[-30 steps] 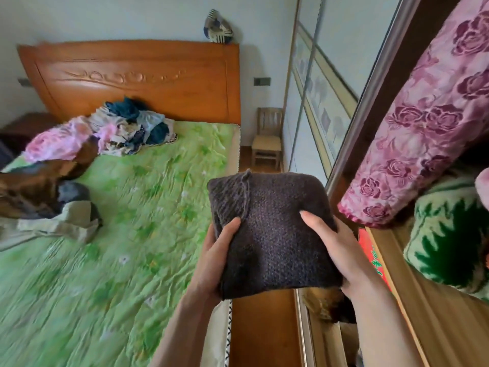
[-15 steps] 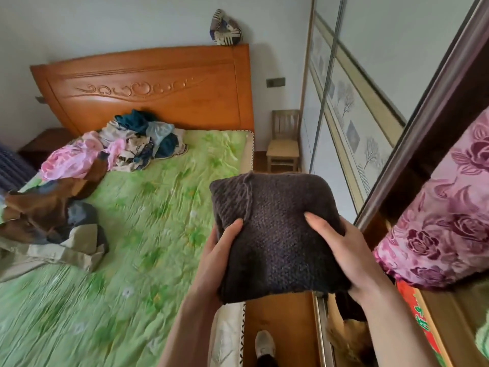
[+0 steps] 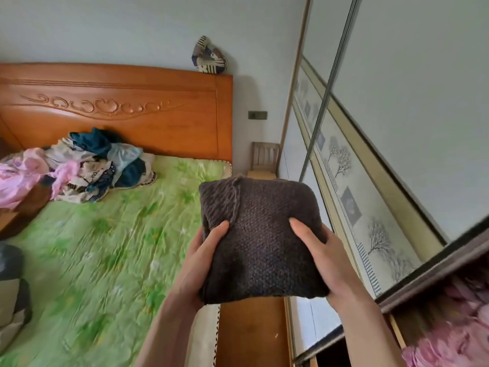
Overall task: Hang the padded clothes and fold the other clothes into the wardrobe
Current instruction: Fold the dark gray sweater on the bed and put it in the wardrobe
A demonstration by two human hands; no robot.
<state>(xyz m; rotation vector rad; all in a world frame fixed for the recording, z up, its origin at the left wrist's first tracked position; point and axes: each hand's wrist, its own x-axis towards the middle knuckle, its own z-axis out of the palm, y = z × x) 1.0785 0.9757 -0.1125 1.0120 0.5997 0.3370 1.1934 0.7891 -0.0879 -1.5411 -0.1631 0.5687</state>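
A folded dark brown knitted sweater (image 3: pixel 260 239) is held up in front of me, between the bed and the wardrobe. My left hand (image 3: pixel 203 258) grips its left edge, thumb on top. My right hand (image 3: pixel 325 256) grips its right edge the same way. The wardrobe's sliding door (image 3: pixel 391 144) runs along the right, and its open section (image 3: pixel 449 319) at the lower right shows a pink floral quilt (image 3: pixel 455 337). A heap of unfolded clothes (image 3: pixel 103 165) lies by the headboard, with pink and brown garments (image 3: pixel 23 186) at the left edge.
The green floral bed (image 3: pixel 105 255) fills the left, backed by an orange wooden headboard (image 3: pixel 119 109). A small wooden chair (image 3: pixel 264 160) stands in the far corner. A wooden floor strip (image 3: pixel 251 335) runs between bed and wardrobe. A grey and beige garment (image 3: pixel 12 295) lies at the left edge.
The sweater stays gripped in both hands and has risen a little. My view has swung left and up, so most of the open wardrobe section and the quilt have slid out at the right.
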